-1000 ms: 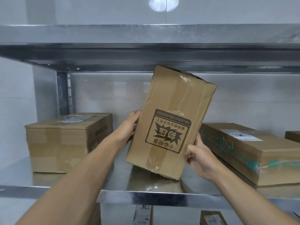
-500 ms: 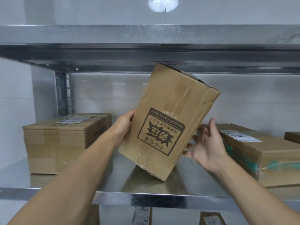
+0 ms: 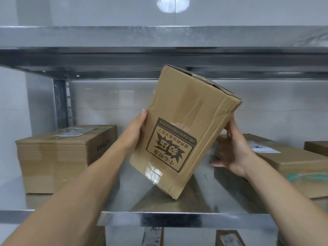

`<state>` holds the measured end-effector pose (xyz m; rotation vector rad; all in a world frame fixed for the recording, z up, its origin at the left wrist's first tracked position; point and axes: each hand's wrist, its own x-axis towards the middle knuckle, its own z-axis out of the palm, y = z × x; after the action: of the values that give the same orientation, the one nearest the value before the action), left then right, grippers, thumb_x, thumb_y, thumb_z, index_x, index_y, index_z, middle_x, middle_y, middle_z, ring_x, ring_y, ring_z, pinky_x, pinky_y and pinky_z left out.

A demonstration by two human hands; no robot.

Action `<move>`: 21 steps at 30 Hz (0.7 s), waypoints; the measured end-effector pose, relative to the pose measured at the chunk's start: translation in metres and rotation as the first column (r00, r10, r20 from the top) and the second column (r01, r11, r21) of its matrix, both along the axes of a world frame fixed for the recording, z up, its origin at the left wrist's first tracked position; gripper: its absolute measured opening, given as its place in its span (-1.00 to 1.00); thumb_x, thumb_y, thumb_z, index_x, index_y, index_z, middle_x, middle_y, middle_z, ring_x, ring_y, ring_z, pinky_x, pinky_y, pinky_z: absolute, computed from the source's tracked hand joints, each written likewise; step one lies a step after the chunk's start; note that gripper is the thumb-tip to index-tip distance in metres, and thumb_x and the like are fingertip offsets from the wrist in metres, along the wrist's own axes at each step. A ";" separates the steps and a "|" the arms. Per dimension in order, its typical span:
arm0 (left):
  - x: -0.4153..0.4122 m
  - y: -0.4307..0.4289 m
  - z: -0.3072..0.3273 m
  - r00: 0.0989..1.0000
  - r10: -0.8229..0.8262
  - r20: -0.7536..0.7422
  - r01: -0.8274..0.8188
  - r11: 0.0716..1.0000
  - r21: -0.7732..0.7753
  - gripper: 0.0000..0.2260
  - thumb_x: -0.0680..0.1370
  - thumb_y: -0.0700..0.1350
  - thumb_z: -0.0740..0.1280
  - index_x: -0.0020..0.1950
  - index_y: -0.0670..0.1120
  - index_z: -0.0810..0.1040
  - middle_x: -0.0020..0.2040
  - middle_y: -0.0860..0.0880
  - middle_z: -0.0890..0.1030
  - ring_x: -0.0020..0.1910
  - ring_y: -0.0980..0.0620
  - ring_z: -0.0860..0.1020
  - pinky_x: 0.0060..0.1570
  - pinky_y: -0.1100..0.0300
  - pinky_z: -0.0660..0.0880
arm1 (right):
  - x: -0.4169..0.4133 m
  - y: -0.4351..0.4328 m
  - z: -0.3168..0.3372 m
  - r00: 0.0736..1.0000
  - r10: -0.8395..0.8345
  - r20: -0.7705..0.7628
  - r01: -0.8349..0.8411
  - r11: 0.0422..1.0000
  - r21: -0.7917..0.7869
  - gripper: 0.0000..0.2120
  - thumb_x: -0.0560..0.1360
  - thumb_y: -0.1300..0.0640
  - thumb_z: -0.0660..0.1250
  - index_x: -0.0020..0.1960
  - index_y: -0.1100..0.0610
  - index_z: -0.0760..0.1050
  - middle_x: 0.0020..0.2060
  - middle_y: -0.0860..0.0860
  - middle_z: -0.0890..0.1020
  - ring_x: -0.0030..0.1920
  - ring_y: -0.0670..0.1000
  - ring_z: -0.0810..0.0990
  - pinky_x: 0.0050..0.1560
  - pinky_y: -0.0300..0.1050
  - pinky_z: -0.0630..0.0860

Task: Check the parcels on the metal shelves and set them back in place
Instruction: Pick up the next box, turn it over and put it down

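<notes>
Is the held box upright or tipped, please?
Tipped: the box leans right between both hands, off the shelf, with its print upside down.

Bright overhead lamp [image 3: 173, 4], glare on steel shelf [image 3: 177, 219], wide-angle edge curvature

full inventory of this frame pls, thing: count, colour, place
held parcel: 1, brown cardboard with a black printed panel upside down, tilted in the air above the middle shelf, clear tape on it
parcel at left: 1, brown, on the middle shelf, white label on top
parcel at right: 1, brown, flat on the middle shelf, white label, greenish tape
parcel at far right: 1, brown, cut off by the frame edge
parcels below: at least 2, brown with labels, on the lower shelf, mostly hidden
middle shelf: 1, shiny metal
upper shelf: 1, metal, overhead
upright post: 1, metal, back left
left hand: on the held parcel's left side
right hand: on its right side
</notes>
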<state>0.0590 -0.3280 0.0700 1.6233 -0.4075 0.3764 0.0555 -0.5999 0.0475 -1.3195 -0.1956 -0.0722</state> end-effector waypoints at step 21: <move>-0.010 0.018 -0.017 0.987 0.155 0.033 -0.150 0.982 -0.114 -0.15 0.32 0.59 0.29 0.12 -0.16 0.69 -0.01 -0.17 0.74 0.04 -0.17 0.71 0.24 -0.20 0.56 | 0.035 0.003 0.002 0.980 -0.178 0.091 0.175 0.984 0.039 -0.62 0.55 -0.19 0.40 0.33 -0.22 0.45 0.21 -0.15 0.52 0.47 0.08 0.39 0.41 0.38 0.30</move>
<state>0.0486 -0.3098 0.0530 1.5439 -0.2891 0.5403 0.0902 -0.5974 0.0492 -1.3011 -0.1561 -0.2877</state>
